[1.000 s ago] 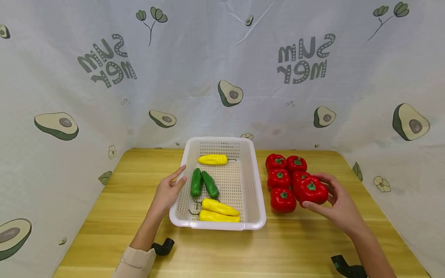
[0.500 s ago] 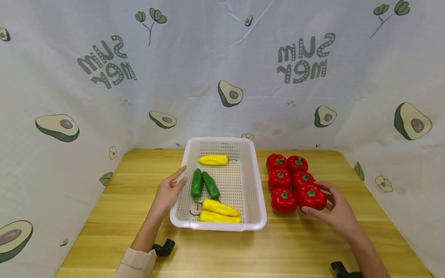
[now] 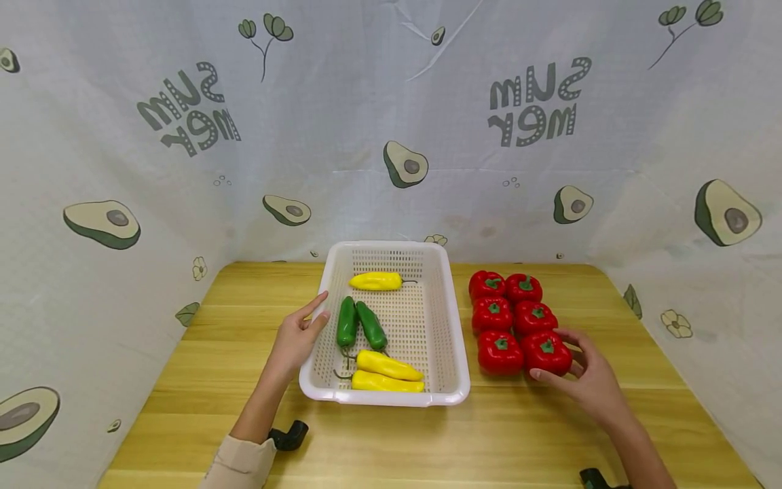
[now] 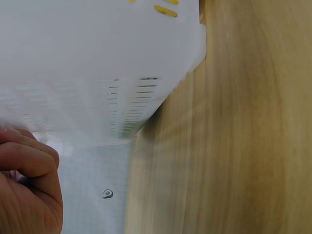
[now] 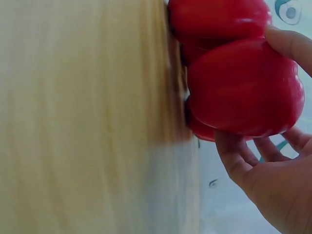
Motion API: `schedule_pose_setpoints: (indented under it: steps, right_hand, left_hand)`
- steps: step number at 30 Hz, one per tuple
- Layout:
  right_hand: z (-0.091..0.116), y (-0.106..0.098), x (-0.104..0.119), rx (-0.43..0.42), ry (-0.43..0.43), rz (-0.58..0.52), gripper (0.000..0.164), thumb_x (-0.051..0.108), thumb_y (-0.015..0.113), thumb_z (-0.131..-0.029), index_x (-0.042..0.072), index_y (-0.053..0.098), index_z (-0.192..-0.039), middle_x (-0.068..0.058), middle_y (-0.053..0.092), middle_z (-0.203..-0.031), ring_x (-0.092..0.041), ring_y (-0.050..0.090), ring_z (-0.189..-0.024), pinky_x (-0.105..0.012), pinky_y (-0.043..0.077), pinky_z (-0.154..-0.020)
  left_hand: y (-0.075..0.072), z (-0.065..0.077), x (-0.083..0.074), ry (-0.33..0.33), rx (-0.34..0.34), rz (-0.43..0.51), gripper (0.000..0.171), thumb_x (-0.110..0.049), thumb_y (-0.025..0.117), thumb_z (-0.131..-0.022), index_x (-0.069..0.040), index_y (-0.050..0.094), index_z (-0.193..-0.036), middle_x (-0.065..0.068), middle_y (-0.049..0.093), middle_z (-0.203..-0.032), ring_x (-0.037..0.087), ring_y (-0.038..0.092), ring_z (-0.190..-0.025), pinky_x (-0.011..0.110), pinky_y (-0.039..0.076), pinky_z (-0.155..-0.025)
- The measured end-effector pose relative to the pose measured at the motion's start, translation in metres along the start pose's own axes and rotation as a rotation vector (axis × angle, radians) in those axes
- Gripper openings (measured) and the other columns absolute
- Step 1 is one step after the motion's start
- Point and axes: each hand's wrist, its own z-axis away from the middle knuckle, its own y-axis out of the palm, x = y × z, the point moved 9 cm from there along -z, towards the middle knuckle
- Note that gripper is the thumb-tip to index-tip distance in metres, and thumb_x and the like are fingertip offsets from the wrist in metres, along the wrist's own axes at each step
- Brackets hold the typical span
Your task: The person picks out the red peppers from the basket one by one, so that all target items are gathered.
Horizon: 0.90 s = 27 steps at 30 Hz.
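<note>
At the front right of a cluster of red bell peppers, my right hand grips one red bell pepper, thumb on its near side and fingers round its far right side. The right wrist view shows that bell pepper between thumb and fingers, low by the wood. My left hand holds the left rim of a white perforated plastic basket, its fingers partly hidden behind the wall; in the left wrist view they curl beside the basket. Inside lie three yellow peppers and two green peppers.
The other red bell peppers stand close together in two columns right of the basket, stems up. All rests on a wooden table. A pale curtain with avocado prints rises behind and at both sides.
The right hand has lowered the red bell pepper toward the viewer, into the front right place of the cluster, uncovering the bell pepper behind it. The left hand and basket have stayed put.
</note>
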Motion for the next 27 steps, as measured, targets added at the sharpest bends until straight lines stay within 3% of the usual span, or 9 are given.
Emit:
schedule_pose_setpoints:
  steps: [8, 22, 25, 27]
  right_hand:
    - [0.0008, 0.0042, -0.0081, 0.015, 0.034, -0.005, 0.094, 0.031, 0.082, -0.09, 0.005, 0.023, -0.159, -0.028, 0.03, -0.159, -0.053, 0.042, -0.137, 0.0, 0.045, -0.081]
    - [0.0036, 0.0035, -0.0079, -0.01, 0.014, 0.03, 0.094, 0.031, 0.083, -0.089, 0.004, 0.024, -0.158, -0.026, 0.031, -0.159, -0.048, 0.041, -0.138, 0.005, 0.04, -0.082]
    - [0.0049, 0.0015, -0.0057, -0.028, 0.003, 0.047, 0.093, 0.031, 0.082, -0.089, 0.004, 0.026, -0.158, -0.023, 0.034, -0.159, -0.041, 0.043, -0.137, 0.005, 0.039, -0.083]
    - [0.0053, -0.001, -0.0039, -0.049, -0.013, 0.056, 0.09, 0.031, 0.082, -0.09, 0.005, 0.028, -0.157, -0.02, 0.036, -0.157, -0.024, 0.046, -0.134, 0.006, 0.039, -0.084]
  left_hand:
    - [0.0013, -0.0012, -0.002, 0.006, 0.008, 0.005, 0.048, -0.035, 0.061, -0.105, -0.041, 0.05, -0.151, 0.009, 0.06, -0.057, 0.031, 0.078, -0.073, 0.043, 0.065, -0.061]
    - [0.0019, -0.0011, -0.0017, 0.011, 0.004, 0.002, 0.048, -0.034, 0.062, -0.104, -0.04, 0.051, -0.151, 0.006, 0.056, -0.056, 0.03, 0.077, -0.07, 0.042, 0.065, -0.061]
    - [0.0018, -0.0007, -0.0014, 0.01, 0.001, 0.003, 0.048, -0.034, 0.062, -0.104, -0.04, 0.051, -0.151, 0.009, 0.059, -0.059, 0.03, 0.077, -0.072, 0.042, 0.065, -0.061]
    - [0.0017, -0.001, -0.0007, 0.01, 0.004, 0.005, 0.048, -0.037, 0.062, -0.104, -0.04, 0.051, -0.151, 0.013, 0.061, -0.061, 0.031, 0.078, -0.074, 0.043, 0.066, -0.062]
